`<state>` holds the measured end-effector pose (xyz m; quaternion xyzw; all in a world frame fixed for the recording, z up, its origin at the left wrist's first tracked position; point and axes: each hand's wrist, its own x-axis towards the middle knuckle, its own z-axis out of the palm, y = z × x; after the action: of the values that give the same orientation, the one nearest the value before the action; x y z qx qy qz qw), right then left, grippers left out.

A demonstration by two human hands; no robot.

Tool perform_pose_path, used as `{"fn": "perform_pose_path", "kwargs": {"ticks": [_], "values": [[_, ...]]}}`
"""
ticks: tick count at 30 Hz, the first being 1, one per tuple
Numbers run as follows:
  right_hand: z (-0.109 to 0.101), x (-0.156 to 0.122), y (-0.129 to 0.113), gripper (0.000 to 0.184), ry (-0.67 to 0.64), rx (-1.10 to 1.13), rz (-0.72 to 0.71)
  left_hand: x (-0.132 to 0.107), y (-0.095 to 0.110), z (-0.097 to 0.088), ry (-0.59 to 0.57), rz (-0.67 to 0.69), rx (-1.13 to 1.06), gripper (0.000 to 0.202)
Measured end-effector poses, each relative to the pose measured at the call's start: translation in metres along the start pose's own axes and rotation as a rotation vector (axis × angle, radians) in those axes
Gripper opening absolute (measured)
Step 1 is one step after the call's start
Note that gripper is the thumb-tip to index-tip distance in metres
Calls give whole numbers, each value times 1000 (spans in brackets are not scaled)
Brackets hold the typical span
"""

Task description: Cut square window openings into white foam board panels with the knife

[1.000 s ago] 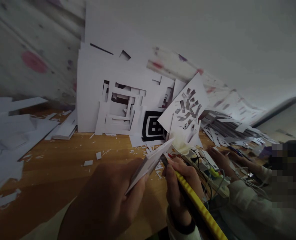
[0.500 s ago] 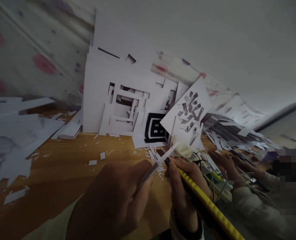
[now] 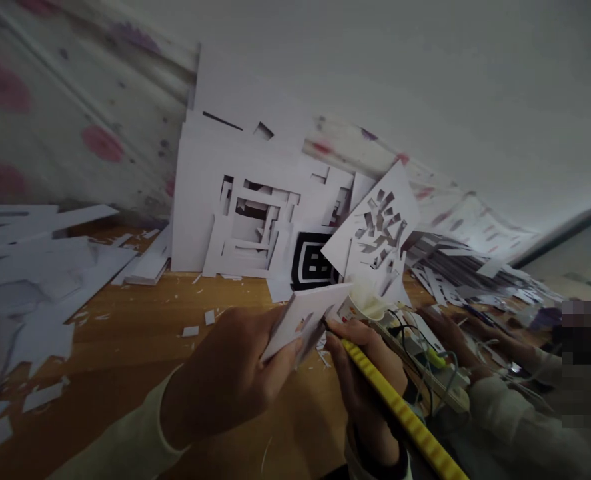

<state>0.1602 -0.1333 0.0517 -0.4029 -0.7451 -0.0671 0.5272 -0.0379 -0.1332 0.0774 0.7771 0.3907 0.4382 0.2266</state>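
Note:
My left hand [image 3: 225,373] is closed on a small white foam board piece [image 3: 320,300] with cut-out openings, held tilted above the table. In my right hand [image 3: 362,380] is a long yellow-and-black cutter knife [image 3: 400,403], gripped like a pen. Its dark tip meets the right side of the board piece; how far the blade goes in is hidden. A white cup [image 3: 352,310] with pale material in it stands just behind my right fingers. Behind both hands, a sheet with a black printed character [image 3: 305,263] leans upright.
Large white cut-out boards [image 3: 190,200] lean against the flowered wall covering [image 3: 100,143]. Paper offcuts [image 3: 50,280] lie at the left and a stack of strips [image 3: 440,257] at the right. A power strip [image 3: 455,393] with cables and another person's hand [image 3: 450,330] are at right.
The white board piece has turned from nearly edge-on to showing its cut-out face. My left hand has shifted and more of its sleeve shows. The knife stays in my right hand.

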Motion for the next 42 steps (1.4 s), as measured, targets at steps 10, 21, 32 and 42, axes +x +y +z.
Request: {"fn": "perform_pose_path", "kwargs": {"ticks": [10, 21, 32, 42], "values": [[19, -19, 7, 12, 441, 337, 306, 15, -12, -2, 11, -181, -143, 19], [45, -15, 25, 38, 487, 237, 769, 30, -61, 16, 74, -539, -404, 46], [76, -76, 77, 35, 122, 228, 816, 1, -165, 97, -144, -438, 543, 50], [104, -71, 85, 29, 94, 363, 902, 85, -191, 117, -345, -276, 615, 37]]}}
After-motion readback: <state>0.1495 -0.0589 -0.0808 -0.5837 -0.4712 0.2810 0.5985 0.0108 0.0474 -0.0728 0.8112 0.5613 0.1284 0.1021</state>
